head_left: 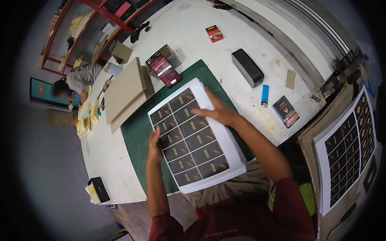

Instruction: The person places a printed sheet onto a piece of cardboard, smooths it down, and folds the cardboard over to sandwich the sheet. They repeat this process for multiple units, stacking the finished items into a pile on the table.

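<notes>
A person's left hand (154, 145) grips the left edge of a stack of printed sheets (196, 134) of dark labels, while the right hand (217, 112) lies flat and open on its upper part. The stack rests on a green cutting mat (138, 130) on a white worktable (193, 36), near cardboard boards (124, 92).

Glossy paper sheets (197, 136), dark printed panels on white margins. Matt green rubbery mat (138, 132), faintly gridded. Smooth white tabletop (189, 36), scuffed and stained. Plain brown cardboard (124, 92), matt. Glossy blue plastic lighter (265, 94).
</notes>
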### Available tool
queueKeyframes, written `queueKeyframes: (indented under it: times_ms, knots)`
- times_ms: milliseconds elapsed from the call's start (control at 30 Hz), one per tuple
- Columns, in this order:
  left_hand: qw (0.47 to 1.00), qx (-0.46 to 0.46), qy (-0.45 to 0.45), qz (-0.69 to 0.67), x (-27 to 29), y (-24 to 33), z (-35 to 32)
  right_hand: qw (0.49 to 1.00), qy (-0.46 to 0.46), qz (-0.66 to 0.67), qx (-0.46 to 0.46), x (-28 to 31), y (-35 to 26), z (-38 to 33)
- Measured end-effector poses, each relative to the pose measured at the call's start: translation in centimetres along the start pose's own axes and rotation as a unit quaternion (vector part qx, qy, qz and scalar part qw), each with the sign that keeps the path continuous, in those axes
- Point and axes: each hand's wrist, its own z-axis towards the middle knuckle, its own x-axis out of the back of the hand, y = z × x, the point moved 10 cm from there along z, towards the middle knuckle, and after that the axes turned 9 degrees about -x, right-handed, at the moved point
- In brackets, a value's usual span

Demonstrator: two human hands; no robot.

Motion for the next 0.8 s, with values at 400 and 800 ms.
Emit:
queueKeyframes:
  times_ms: [400, 800]
  knots:
    - [0.999, -0.018, 0.018, -0.030, 0.5, 0.3, 1.1, 0.964, 0.030, 0.263, -0.021, 4.1, 1.9, 1.6]
    - [0.998, 0.001, 0.055, 0.014, -0.1, 1.3, 2.1, 0.997, 0.071, -0.033, -0.011, 2.2, 2.0, 3.5]
